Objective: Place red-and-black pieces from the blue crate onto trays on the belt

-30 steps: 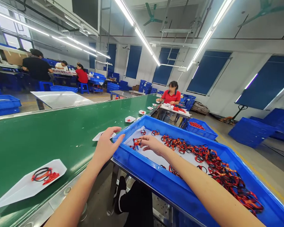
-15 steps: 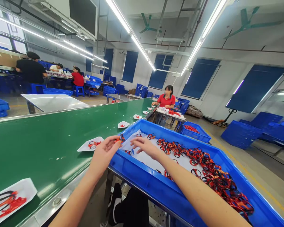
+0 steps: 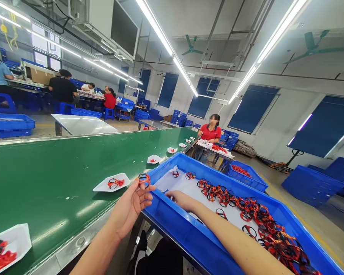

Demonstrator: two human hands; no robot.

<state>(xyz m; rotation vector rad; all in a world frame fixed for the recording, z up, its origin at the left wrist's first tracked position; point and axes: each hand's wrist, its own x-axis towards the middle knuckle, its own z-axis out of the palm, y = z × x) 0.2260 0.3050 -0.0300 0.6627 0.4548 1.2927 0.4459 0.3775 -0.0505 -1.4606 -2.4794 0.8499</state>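
My left hand (image 3: 134, 204), palm turned up beside the conveyor edge, pinches a red-and-black ring-shaped plastic part (image 3: 144, 180) between thumb and forefinger; its other fingers are loosely curled. Inside the blue tray (image 3: 189, 225), near its left wall, my right hand (image 3: 181, 200) reaches down with bent fingers. Its fingertips are partly hidden, and what they grip cannot be made out. Similar ring-shaped parts (image 3: 223, 199) lie on the tray's white lining, heaped thickly toward the right. On the green belt, a white dish (image 3: 99, 188) with red and black pieces is close to my left hand.
The green conveyor belt (image 3: 60, 168) runs along my left, carrying several white dishes. Beyond the tray, a person in a red shirt (image 3: 210, 133) sits at a small table (image 3: 222, 152). A blue crate of red pieces (image 3: 243, 183) stands behind the tray. Other people work at the far left.
My left hand has turned palm up, showing the ring-shaped part upright at its fingertips. My right hand has lowered toward the tray's near left side, its fingers bending in. The view has shifted left.
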